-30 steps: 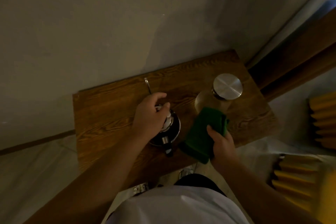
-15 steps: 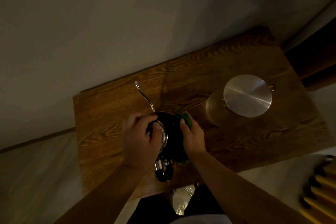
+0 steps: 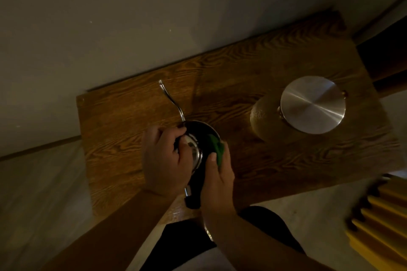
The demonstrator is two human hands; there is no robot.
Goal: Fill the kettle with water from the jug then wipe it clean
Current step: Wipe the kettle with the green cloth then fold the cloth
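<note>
A dark gooseneck kettle (image 3: 198, 132) with a thin steel spout and a black handle stands on the wooden table (image 3: 253, 167). My left hand (image 3: 164, 160) grips its top and lid from the left. My right hand (image 3: 217, 179) presses a green cloth (image 3: 217, 147) against the kettle's right side; most of the cloth is hidden under the fingers. A glass jug (image 3: 262, 121) with a round steel lid (image 3: 312, 104) stands apart at the right of the table.
A plain wall runs behind the table. Pale floor lies to the left and below. Yellow ribbed objects (image 3: 378, 222) sit at the lower right. A dark wooden frame (image 3: 387, 59) stands beyond the table's right end.
My right hand brought the green cloth from beside the jug onto the kettle's right side. My left hand shifted lower around the lid. The view swung right and closer.
</note>
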